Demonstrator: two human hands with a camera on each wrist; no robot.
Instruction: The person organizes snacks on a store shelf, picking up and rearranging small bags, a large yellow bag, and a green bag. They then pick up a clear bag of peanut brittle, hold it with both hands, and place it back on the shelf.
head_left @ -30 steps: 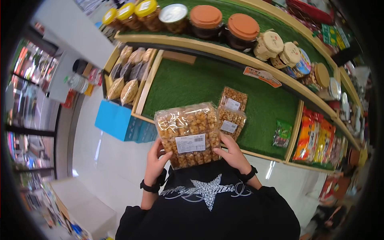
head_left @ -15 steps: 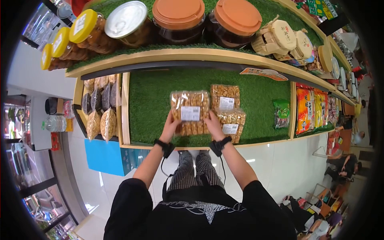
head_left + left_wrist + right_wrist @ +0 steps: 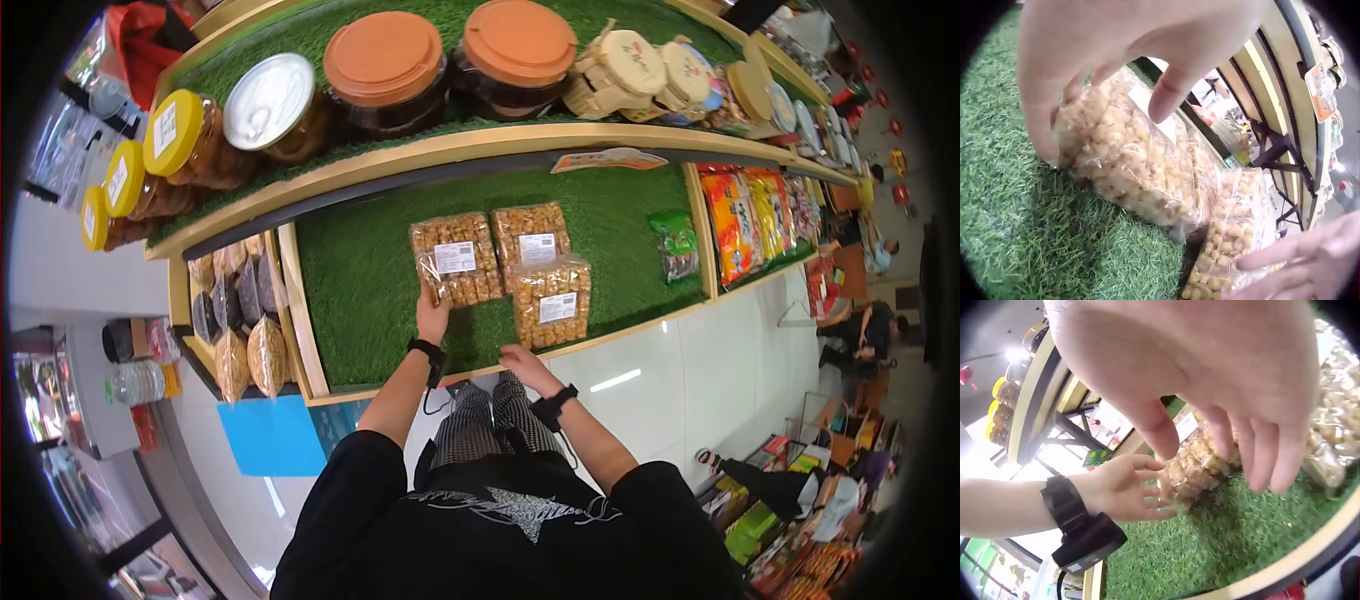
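On the green turf shelf (image 3: pixel 360 300), the left packet of clustered snacks (image 3: pixel 470 286) lies label up. My left hand (image 3: pixel 433 320) holds its lower left corner; in the left wrist view the thumb of that hand (image 3: pixel 1129 37) is over the packet (image 3: pixel 1129 156) and its fingers bend round the end. My right hand (image 3: pixel 527 365) is off the packets by the shelf's front edge; the right wrist view shows this hand (image 3: pixel 1210 375) with loose, parted fingers holding nothing. Two similar packets, one further back (image 3: pixel 528 222) and one nearer the front (image 3: pixel 553 328), lie to the right, their edges overlapping.
Jars with orange lids (image 3: pixel 384 60) and yellow lids (image 3: pixel 172 132) line the raised shelf behind. Bagged goods (image 3: pixel 267 355) fill the left compartment; a green bag (image 3: pixel 676 246) lies right, before the wooden divider (image 3: pixel 703 235). A blue box (image 3: pixel 272 437) stands below.
The left packet has gone from in front of my body onto the turf, beside the other two. My right hand has let go of it and moved back to the shelf edge.
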